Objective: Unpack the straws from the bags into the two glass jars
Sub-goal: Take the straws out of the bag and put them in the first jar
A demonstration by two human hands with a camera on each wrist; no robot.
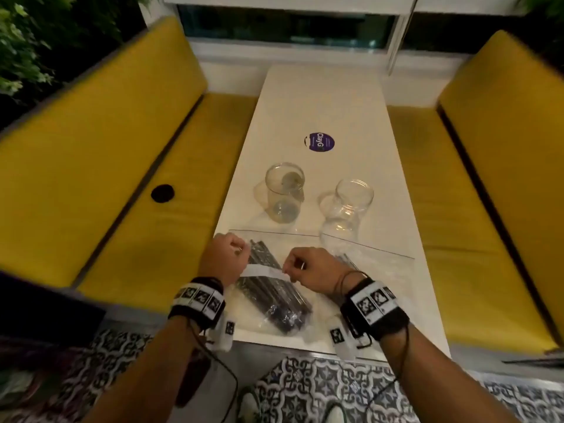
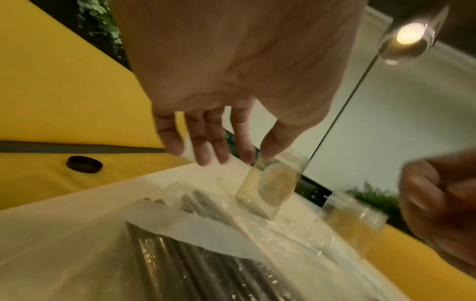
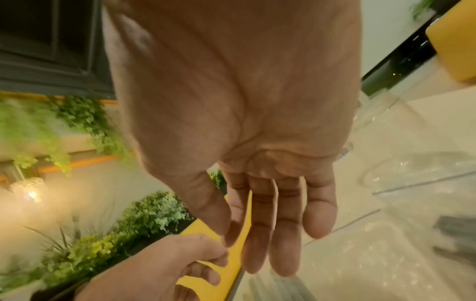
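Note:
A clear zip bag [image 1: 265,272] of black straws [image 1: 274,297] lies at the white table's [image 1: 320,102] near end. My left hand [image 1: 227,257] and right hand [image 1: 305,270] each pinch the bag's top strip, which is stretched between them. In the left wrist view the left hand [image 2: 257,150] pinches clear plastic between thumb and forefinger above the straws [image 2: 193,264]. In the right wrist view the right hand [image 3: 230,230] pinches likewise. Two glass jars with nothing in them stand just beyond, one on the left [image 1: 285,193] and one on the right [image 1: 348,209]. A second bag [image 1: 381,270] lies under my right hand.
Yellow cushioned benches [image 1: 122,178] run along both sides of the narrow table. A black round lid [image 1: 162,193] lies on the left bench seat. A purple sticker [image 1: 319,142] sits mid-table. Patterned floor tiles [image 1: 320,392] show below the table's near edge.

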